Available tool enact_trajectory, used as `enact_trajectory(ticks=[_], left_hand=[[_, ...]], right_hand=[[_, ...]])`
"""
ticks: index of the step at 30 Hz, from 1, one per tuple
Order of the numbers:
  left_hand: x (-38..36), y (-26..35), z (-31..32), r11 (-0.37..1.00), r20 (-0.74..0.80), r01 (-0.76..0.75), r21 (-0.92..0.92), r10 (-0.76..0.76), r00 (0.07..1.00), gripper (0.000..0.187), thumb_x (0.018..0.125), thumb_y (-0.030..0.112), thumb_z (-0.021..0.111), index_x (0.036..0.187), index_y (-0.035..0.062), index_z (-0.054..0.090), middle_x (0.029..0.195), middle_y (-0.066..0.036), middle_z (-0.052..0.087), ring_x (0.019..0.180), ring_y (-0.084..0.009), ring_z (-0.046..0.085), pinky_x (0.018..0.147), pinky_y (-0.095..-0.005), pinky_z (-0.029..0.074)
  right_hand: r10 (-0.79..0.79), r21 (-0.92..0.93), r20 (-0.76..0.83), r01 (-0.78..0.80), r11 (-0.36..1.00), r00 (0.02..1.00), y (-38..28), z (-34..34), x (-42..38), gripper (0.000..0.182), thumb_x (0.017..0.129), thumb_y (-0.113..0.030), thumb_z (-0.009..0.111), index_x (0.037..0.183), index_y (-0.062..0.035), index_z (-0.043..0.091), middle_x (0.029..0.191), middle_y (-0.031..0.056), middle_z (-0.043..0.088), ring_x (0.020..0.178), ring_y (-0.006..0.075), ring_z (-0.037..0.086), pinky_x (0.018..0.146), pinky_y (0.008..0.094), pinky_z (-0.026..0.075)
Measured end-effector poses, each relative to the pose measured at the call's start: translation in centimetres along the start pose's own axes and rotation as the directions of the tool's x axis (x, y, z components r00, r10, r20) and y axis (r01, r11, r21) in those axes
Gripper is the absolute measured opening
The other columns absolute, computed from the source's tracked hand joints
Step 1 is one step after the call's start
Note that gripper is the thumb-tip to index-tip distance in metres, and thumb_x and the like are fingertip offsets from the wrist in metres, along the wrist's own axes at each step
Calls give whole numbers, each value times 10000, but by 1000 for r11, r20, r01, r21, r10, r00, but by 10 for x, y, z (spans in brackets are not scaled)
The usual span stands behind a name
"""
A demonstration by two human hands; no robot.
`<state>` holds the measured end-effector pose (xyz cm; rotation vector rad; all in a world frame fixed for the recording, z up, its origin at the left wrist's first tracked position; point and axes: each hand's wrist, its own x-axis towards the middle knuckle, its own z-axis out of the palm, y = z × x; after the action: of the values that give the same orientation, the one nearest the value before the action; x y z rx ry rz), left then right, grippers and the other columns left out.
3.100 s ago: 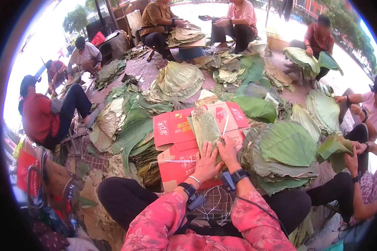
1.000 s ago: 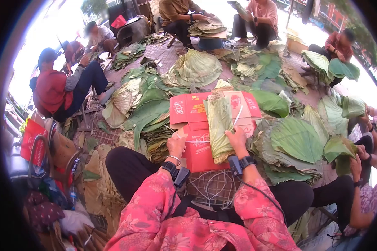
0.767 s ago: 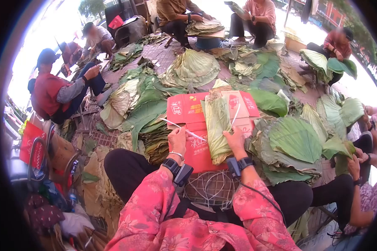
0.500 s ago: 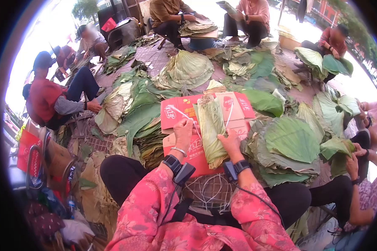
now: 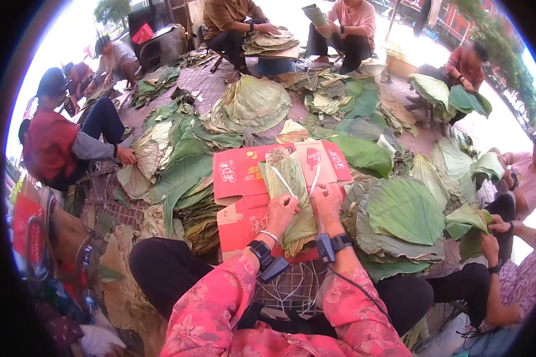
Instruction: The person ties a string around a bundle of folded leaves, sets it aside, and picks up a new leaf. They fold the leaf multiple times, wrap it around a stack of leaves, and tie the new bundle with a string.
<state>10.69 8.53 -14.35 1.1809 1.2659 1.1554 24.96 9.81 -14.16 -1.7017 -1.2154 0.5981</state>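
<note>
A folded bundle of dried leaves lies lengthwise on a flattened red cardboard box in front of me. My left hand is over the lower part of the bundle, its fingers pinched on a white strap that slants up to the left. At the bundle's right side, my right hand pinches another length of white strap that points upward. Whether the two lengths join under the bundle is hidden. Both hands are closed and near each other.
Stacked leaves lie to the right and left of the box, with a fan-shaped pile beyond it. Several people sit around, handling leaves; one co-worker's hands are close on the right. Loose straps hang below the box.
My left hand has moved right, across the bundle, with its strap. My right hand has lifted off the bundle's edge with its strap end. The whole view has shifted slightly.
</note>
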Motion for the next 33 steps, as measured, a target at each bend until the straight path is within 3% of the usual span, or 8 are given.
enact_trajectory(ticks=[5,8,11,15,17,20,28,33], left_hand=[[-3,1,-4,998,58,42,-47,-40,998,210,873,171,553,771,0,619,690,-21,612,601,-70,577,534,-207,448],[-5,4,-4,999,42,23,-34,-22,999,187,861,158,559,774,3,618,687,-14,608,611,-66,574,538,-207,444],[-6,6,-2,998,25,-45,52,44,999,175,839,152,575,766,-2,615,657,-16,595,591,-66,552,541,-220,438],[-5,4,5,978,41,-121,169,116,992,187,809,164,592,754,-14,609,597,-35,568,551,-79,509,544,-257,435],[-7,6,8,976,66,-125,181,115,991,196,806,170,589,754,-17,607,598,-39,568,557,-83,504,547,-266,433],[-3,0,11,980,94,-108,166,93,991,206,811,174,577,756,-23,605,613,-40,579,573,-87,515,551,-268,434],[-13,34,-6,986,53,41,-163,-33,998,203,861,196,540,799,11,592,718,-38,632,633,-80,575,546,-247,450],[-21,23,-12,927,40,-231,295,229,973,184,857,174,536,787,8,575,701,-86,644,620,-181,617,568,-317,470]], right_hand=[[-67,-443,-37,43,895,997,-5,8,19,268,701,-272,649,835,-41,646,826,144,648,719,309,616,681,397,483],[-109,-499,-29,81,863,994,13,20,27,253,713,-295,642,745,-44,627,779,138,647,727,329,608,667,408,472],[-33,-417,-92,-8,909,995,27,19,36,192,736,-234,616,715,-43,624,721,122,640,698,270,619,611,367,472],[243,125,34,-246,961,969,41,6,51,142,749,-163,575,715,-29,608,713,126,626,607,238,613,554,355,475],[359,410,202,-411,814,911,24,-9,49,117,770,-135,552,738,-32,596,696,91,619,562,176,601,483,292,458],[402,725,247,-443,527,882,2,-6,43,91,800,-130,550,812,-41,562,699,46,593,545,112,571,437,215,416],[106,688,400,-375,621,910,-20,15,9,90,849,-91,550,925,-44,537,720,20,572,555,89,548,460,198,426],[81,686,377,-336,645,923,-4,31,-26,74,867,-93,539,922,-58,573,693,-15,560,558,61,521,490,194,421]])
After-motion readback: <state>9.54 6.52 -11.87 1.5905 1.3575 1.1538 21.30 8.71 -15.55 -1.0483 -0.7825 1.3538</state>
